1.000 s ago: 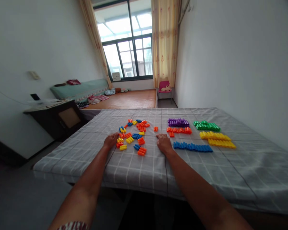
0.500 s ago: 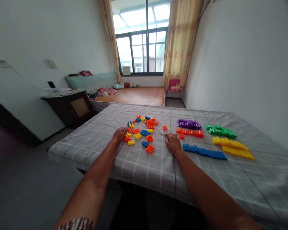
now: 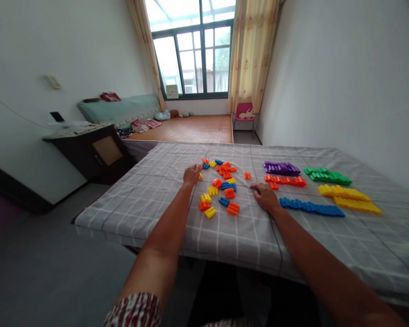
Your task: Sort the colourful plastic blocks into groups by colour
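Observation:
My left hand (image 3: 192, 175) is at the far left of a loose cluster of plastic building blocks, its fingers closed over small pieces there. A yellow block (image 3: 201, 175) shows at its fingertips; the rest of what they cover is hidden. Orange blocks (image 3: 226, 171), blue blocks (image 3: 224, 201) and more yellow blocks (image 3: 210, 212) lie scattered to its right and nearer me. My right hand (image 3: 265, 196) rests on the tablecloth (image 3: 191, 231) with its fingers extended and holding nothing. A lone orange block (image 3: 247, 175) lies just beyond its fingertips.
Right of my right hand lie joined strips of blocks: purple (image 3: 281, 168), orange (image 3: 286, 180), green (image 3: 327, 175), yellow (image 3: 357, 199) and blue (image 3: 311, 207). Beyond the table stand a bed (image 3: 197, 127), a dark cabinet (image 3: 98, 150) and a pink chair (image 3: 244, 110).
My left hand has moved away from me, from the near-left yellow and orange blocks to the far-left pieces. My right hand stays resting on the cloth. The view has shifted left and down.

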Tool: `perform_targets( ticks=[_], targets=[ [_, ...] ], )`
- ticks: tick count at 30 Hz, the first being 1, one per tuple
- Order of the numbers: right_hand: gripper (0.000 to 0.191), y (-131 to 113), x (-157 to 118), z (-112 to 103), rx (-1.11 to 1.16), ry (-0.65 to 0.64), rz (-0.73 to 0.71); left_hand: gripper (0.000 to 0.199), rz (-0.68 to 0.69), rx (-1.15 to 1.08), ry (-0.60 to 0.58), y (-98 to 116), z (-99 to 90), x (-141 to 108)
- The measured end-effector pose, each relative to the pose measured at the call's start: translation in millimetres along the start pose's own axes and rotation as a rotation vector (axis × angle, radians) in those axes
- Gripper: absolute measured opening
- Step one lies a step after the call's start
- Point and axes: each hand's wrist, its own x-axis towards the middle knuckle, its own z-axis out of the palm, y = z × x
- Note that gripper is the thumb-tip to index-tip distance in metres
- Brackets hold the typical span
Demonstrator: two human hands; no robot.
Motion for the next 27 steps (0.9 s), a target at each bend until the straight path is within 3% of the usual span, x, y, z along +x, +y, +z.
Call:
perform_targets(
  ticks=[3, 10, 13, 18, 22, 27],
  targets=[
    [0.030, -1.6, -0.8, -1.7, 0.016, 0.003, 0.003, 0.035, -0.074, 0.037, 0.020, -5.8, 3.1, 6.7],
    [0.029, -3.4, -1.8, -4.1, 0.065, 0.024, 0.028, 0.046, 0.264, -0.318, -0.245, 29.0, 37.0, 3.8],
    [0.029, -3.7, -1.8, -5.2, 0.081, 0.021, 0.053, 0.045, 0.309, -0.310, -0.211, 23.8, 30.3, 3.9],
    [0.028, -8.7, -1.9, -7.4, 0.048, -0.010, 0.033, 0.044, 0.262, -0.120, -0.162, -9.2, 9.3, 8.5],
    [0.029, -11.1, -2.6, -7.9, 0.042, -0.011, 0.006, 0.046, 0.087, 0.098, -0.129, -13.6, 6.9, 35.9],
    [0.028, -8.9, -2.6, -6.9, 0.083, -0.005, -0.005, 0.048, 0.052, 0.157, -0.124, 4.5, 24.5, 94.6]
  ],
)
